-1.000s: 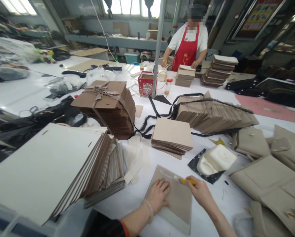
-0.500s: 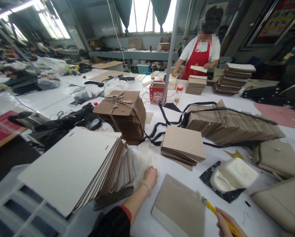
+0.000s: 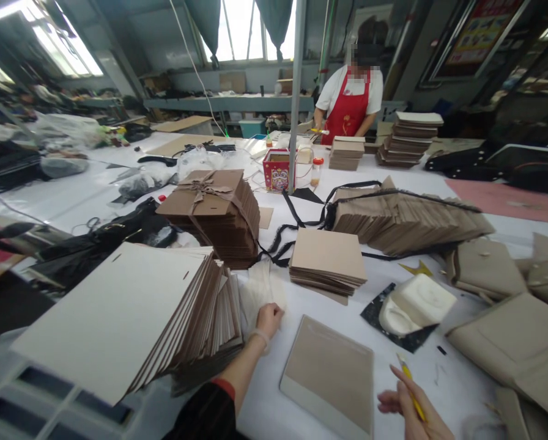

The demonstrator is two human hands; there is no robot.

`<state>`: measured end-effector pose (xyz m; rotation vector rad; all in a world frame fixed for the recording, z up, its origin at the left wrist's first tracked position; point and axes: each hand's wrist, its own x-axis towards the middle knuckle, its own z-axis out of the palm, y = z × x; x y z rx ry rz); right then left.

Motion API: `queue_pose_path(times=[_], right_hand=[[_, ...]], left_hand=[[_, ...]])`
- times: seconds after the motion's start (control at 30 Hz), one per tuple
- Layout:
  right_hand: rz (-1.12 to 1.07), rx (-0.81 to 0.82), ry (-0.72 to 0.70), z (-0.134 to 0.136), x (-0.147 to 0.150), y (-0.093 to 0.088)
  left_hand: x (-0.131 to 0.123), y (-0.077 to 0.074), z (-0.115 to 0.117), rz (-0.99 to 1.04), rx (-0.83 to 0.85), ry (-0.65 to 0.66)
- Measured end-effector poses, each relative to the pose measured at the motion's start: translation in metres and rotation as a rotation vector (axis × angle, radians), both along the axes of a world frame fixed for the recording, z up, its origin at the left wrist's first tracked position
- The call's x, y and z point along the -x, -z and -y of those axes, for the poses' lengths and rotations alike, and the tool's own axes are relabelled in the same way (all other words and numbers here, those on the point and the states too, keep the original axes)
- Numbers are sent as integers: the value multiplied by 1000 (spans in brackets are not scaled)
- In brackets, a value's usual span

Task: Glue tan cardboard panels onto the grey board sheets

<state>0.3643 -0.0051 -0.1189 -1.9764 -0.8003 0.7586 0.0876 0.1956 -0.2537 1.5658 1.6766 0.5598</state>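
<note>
My left hand (image 3: 270,321) is closed, its fingers pinching at the edge of some thin off-white sheets (image 3: 265,287) beside the tall board stack. My right hand (image 3: 414,406) holds a yellow-handled brush (image 3: 407,370) between thumb and fingers, other fingers partly spread. Between the hands lies a flat taupe panel (image 3: 331,370) with a paler strip along its near-left edge; neither hand touches it. A cut-open white plastic container (image 3: 418,305) rests on its side on a black scrap (image 3: 375,302), beyond my right hand.
White-topped boards (image 3: 113,305) lean in a stack at left. A tied brown bundle (image 3: 210,211), a smaller beige stack (image 3: 326,253) and a row of taupe pieces (image 3: 407,217) stand behind. Taupe bags (image 3: 517,342) crowd the right. A person in a red apron (image 3: 350,107) stands across the table.
My right hand has pulled the brush away from the panel's right edge, and its fingers have loosened and turned. My left hand stays at the thin sheets. The view has shifted slightly right.
</note>
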Motion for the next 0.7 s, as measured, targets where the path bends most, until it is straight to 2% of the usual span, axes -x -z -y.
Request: queue_pose_path(times=[0.07, 0.17, 0.33, 0.47, 0.53, 0.57, 0.63, 0.7], right_hand=[[29, -16, -15, -4, 11, 3], [118, -33, -99, -15, 33, 7], [65, -128, -203, -42, 85, 5], [104, -213, -184, -48, 108, -5], [162, -229, -216, -40, 106, -14], [178, -228, -259, -33, 103, -19], [186, -219, -359, -19, 94, -29], [193, -210, -392, -7, 84, -37]], left_hand=[[1, -10, 2, 75, -44, -45], [-4, -38, 16, 197, -130, -70], [-31, -92, 73, 371, -182, -75], [-44, -114, 111, 458, -106, -40], [-41, -125, 114, 526, -84, 55], [-37, -131, 111, 557, -81, 144], [-27, -147, 98, 592, -64, 418], [-20, -158, 82, 573, 10, 737]])
